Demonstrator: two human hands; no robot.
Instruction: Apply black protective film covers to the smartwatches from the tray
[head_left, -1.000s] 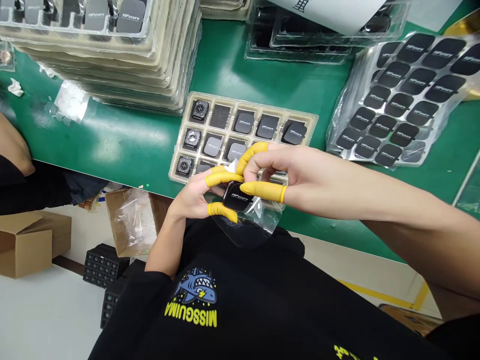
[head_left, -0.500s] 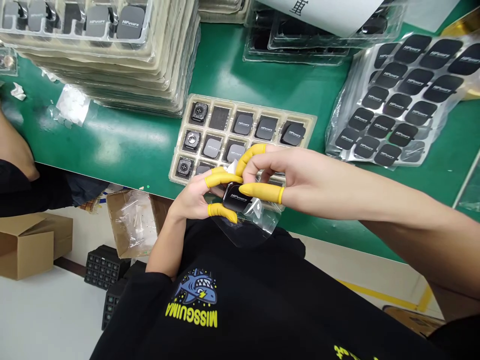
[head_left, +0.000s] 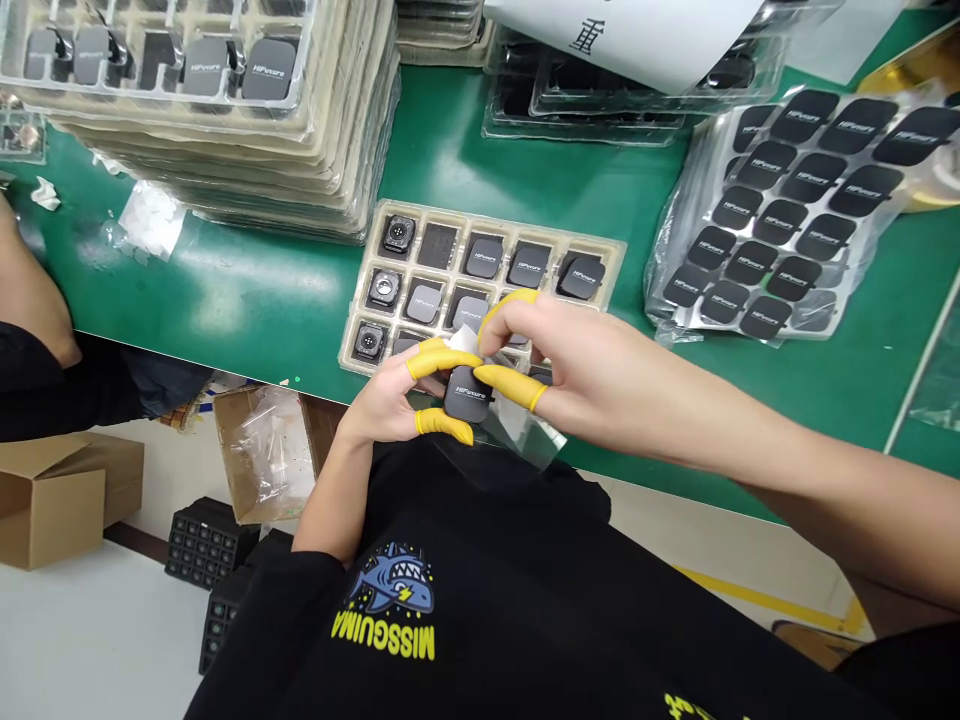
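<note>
My left hand [head_left: 401,395], in yellow finger cots, grips a small black square piece [head_left: 469,396] with HiFuture lettering by its edges, just in front of the tray. My right hand [head_left: 555,350], also in yellow cots, has its thumb at the piece's upper right corner, its fingers closed. A clear film [head_left: 536,440] hangs under the right hand; its hold on the film is partly hidden. A bit of white paper [head_left: 463,342] shows between the hands. The shallow tray [head_left: 615,262] behind holds watch bodies and labelled black squares, its near part covered by my hands.
A tall stack of trays [head_left: 352,150] stands at the back left. Sheets of black labels [head_left: 780,220] lie at the right. Clear trays [head_left: 585,125] sit at the back under white paper [head_left: 637,40]. Another person's arm [head_left: 34,290] is at the far left.
The piece's face has gone from glossy to matt. My right thumb has shifted slightly left at its corner, and the clear film now hangs farther right. The view has shifted a little.
</note>
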